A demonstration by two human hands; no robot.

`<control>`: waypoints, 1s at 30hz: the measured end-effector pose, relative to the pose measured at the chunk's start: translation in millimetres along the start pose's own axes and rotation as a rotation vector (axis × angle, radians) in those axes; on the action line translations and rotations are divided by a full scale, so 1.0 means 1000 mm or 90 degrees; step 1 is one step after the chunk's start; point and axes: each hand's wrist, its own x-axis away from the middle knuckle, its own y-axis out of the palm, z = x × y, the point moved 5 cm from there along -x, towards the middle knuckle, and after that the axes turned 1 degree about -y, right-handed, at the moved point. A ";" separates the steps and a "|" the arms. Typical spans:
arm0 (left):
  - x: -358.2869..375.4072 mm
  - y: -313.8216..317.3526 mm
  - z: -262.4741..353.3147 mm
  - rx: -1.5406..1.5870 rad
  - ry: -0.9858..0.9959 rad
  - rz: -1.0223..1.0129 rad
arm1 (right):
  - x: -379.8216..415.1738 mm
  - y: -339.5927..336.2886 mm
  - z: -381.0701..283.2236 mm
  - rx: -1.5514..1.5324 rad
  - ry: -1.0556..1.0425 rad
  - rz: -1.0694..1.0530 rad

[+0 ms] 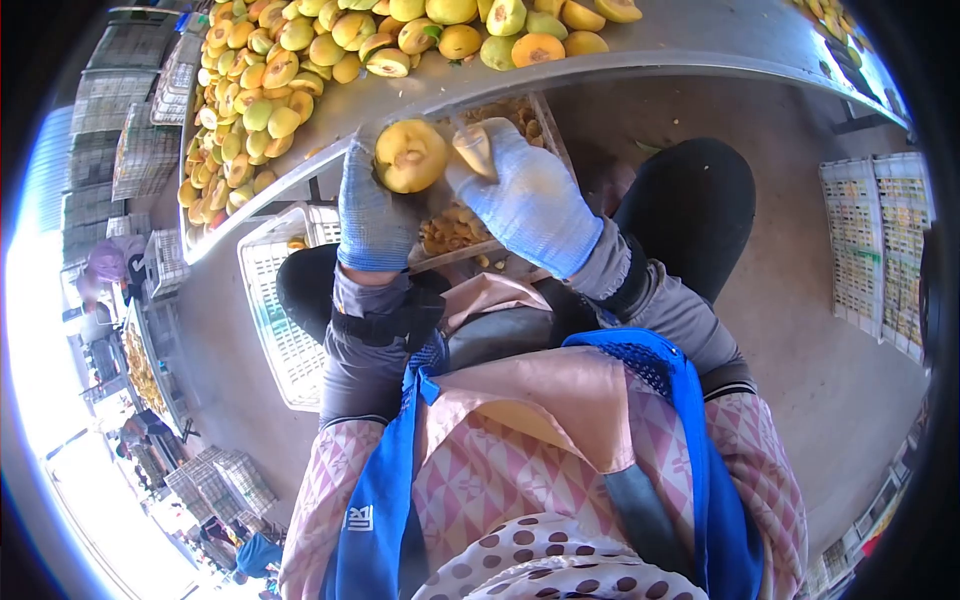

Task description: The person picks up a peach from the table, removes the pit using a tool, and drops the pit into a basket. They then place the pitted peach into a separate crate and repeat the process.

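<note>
My left hand [372, 215], in a blue and white knit glove, is closed around a yellow fruit half [411, 156] with its cut side up and a brownish hollow in the middle. Just to the right, my right hand [530, 195], gloved alike, has its fingers closed on a small pale tan piece [474, 150], whose exact nature I cannot make out. Both hands are near the front edge of a metal table [400, 95], above a crate [545, 115] holding fruit scraps.
Yellow fruit halves [280, 70] are heaped on the table. A white basket [275, 300] stands on the floor left of my knees. Stacked crates [875, 250] are at the right, more [115, 100] at the far left. A person [110, 262] is at the left.
</note>
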 end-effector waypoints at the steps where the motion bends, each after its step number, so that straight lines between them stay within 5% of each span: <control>1: 0.007 0.004 0.019 -0.432 0.192 0.125 | 0.001 0.003 0.001 0.013 0.013 -0.024; 7: -0.005 0.009 -0.005 0.428 -0.014 0.096 | 0.007 0.019 0.005 0.107 0.066 -0.124; 10: -0.003 0.025 0.017 0.468 0.034 0.050 | 0.007 0.030 0.011 0.197 0.008 -0.154; 14: -0.004 0.027 0.017 0.228 0.127 0.116 | 0.008 0.036 0.010 0.167 0.042 -0.177; 16: -0.003 0.031 0.011 0.370 0.102 0.144 | 0.009 0.039 0.005 0.148 -0.029 -0.153; 21: -0.006 0.022 -0.001 0.263 0.226 0.141 | 0.008 0.025 -0.028 0.232 -0.335 -0.065; 24: -0.006 0.016 -0.015 0.271 0.201 0.193 | 0.010 0.031 -0.020 0.184 -0.257 -0.073; 27: -0.003 0.021 -0.008 0.270 0.167 0.245 | 0.011 0.026 -0.009 0.005 0.110 -0.133; 30: -0.004 0.020 -0.013 0.298 0.149 0.223 | 0.011 0.024 -0.012 0.022 0.113 -0.160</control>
